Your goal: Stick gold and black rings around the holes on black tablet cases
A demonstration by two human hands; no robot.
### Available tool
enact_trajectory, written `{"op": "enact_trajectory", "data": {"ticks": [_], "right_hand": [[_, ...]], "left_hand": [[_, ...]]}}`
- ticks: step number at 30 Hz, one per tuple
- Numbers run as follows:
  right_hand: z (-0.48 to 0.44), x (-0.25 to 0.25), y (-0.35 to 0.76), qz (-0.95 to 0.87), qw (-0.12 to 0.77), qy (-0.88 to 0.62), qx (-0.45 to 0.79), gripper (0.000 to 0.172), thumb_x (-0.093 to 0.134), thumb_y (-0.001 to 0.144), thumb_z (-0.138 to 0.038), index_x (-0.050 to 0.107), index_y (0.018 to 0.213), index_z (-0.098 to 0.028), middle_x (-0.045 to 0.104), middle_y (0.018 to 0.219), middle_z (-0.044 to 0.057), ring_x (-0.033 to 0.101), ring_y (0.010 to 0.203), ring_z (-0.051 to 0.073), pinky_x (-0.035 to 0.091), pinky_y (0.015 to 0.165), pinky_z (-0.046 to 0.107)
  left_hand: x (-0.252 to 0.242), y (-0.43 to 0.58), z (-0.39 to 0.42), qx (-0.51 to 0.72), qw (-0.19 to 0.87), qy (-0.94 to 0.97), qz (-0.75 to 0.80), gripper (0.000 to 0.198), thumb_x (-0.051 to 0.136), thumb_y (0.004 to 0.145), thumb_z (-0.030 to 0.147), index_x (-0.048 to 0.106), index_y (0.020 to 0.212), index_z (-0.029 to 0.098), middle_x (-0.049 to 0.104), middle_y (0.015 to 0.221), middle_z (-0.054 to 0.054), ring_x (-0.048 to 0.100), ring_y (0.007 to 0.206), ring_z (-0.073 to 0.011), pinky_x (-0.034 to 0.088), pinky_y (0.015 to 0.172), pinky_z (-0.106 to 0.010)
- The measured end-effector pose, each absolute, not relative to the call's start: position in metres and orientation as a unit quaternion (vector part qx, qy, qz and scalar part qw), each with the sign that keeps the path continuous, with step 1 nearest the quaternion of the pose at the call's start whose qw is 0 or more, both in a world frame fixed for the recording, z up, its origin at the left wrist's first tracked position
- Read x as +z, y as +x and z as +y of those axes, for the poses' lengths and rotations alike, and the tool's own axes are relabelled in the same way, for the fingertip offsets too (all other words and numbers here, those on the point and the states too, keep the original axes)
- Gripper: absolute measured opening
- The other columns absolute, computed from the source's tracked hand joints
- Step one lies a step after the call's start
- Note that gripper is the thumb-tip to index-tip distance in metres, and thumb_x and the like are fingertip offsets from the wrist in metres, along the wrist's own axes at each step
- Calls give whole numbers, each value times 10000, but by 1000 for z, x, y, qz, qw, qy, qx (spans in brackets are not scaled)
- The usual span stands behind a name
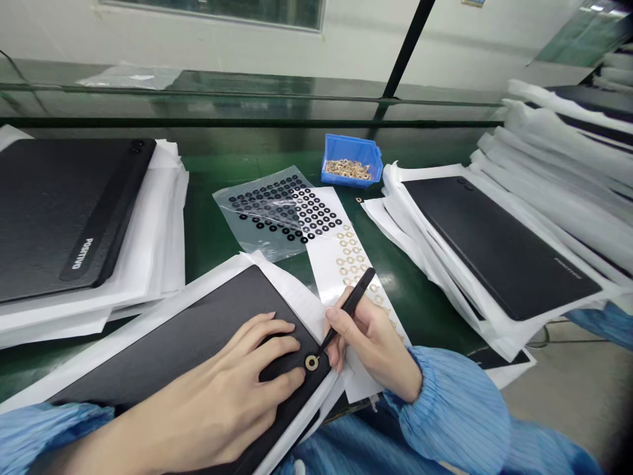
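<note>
A black tablet back cover (pixel 198 336) lies on white wrapping sheet in front of me. My left hand (pixel 222 389) rests on it palm down, fingers stretched out, the thumb tip close beside a small gold ring (pixel 311 362) at the cover's corner. In my right hand (pixel 363 336) is a pair of black tweezers (pixel 352 300), held like a pen. Their tip touches or nearly touches the ring's edge; I cannot tell which. Beyond the hand, a white backing sheet (pixel 324 267) carries rows of gold rings and black rings.
A clear film (pixel 267 231) with black rings overlaps the backing sheet. Behind it stands a blue bin (pixel 353 148) of gold ring pieces. Wrapped black covers are stacked at left (pixel 64 204) and right (pixel 494 231), with a taller wrapped stack (pixel 554 165) at far right.
</note>
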State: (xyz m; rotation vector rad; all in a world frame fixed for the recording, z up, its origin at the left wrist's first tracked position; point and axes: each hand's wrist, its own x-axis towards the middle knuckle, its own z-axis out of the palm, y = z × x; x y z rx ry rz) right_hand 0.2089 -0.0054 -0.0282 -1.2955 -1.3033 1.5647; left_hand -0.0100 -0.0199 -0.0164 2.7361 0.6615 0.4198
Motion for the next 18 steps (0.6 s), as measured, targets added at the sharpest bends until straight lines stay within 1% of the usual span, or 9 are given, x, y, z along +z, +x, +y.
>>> {"op": "enact_trajectory", "data": {"ticks": [4,8,10,13,14,15,18], "right_hand": [[-5,-29,209,-506,353,-500,607,392,548,802,-571,413,758,-206,559,432,-50,538,342,102,448,368,200],[-8,-30,210,-541,357,-497,577,281,501,873,-450,406,757,-212,528,433,-52,525,337,109,441,363,212],[-11,-31,211,-610,383,-473,507,204,478,903,-342,431,758,-207,525,484,-37,530,368,114,450,391,231],[-18,-34,212,-730,449,-392,333,54,498,885,-190,480,835,-195,552,650,14,584,528,144,479,493,267],[-21,-36,212,-752,464,-368,289,45,508,875,-158,484,874,-196,556,697,26,593,581,154,484,521,272],[-23,-38,212,-761,475,-355,263,82,516,868,-140,479,909,-200,557,726,32,597,618,161,486,536,273],[-28,-44,214,-750,499,-355,252,149,526,857,-113,463,948,-212,549,743,27,585,628,158,479,532,266]], "left_hand": [[-15,-9,-20,152,146,948,239,318,454,868,73,552,1152,177,548,1138,-98,424,1207,-238,311,1104,-433],[-13,-8,-20,159,132,949,237,302,475,861,91,555,1141,170,563,1140,-100,430,1210,-241,319,1101,-422],[-13,-8,-20,155,128,951,237,341,458,865,80,534,1185,170,562,1142,-97,425,1214,-232,317,1102,-413],[-14,-7,-21,140,117,953,241,410,426,867,59,492,1255,173,540,1165,-99,378,1246,-241,324,1093,-424],[-15,-7,-21,136,112,954,243,418,421,866,57,486,1262,173,531,1174,-100,360,1256,-250,329,1087,-431],[-15,-7,-21,133,109,954,246,423,418,864,56,483,1265,175,523,1182,-100,348,1259,-258,335,1081,-439],[-16,-5,-22,116,96,956,253,448,416,857,52,470,1284,179,508,1192,-98,341,1248,-276,354,1063,-462]]}}
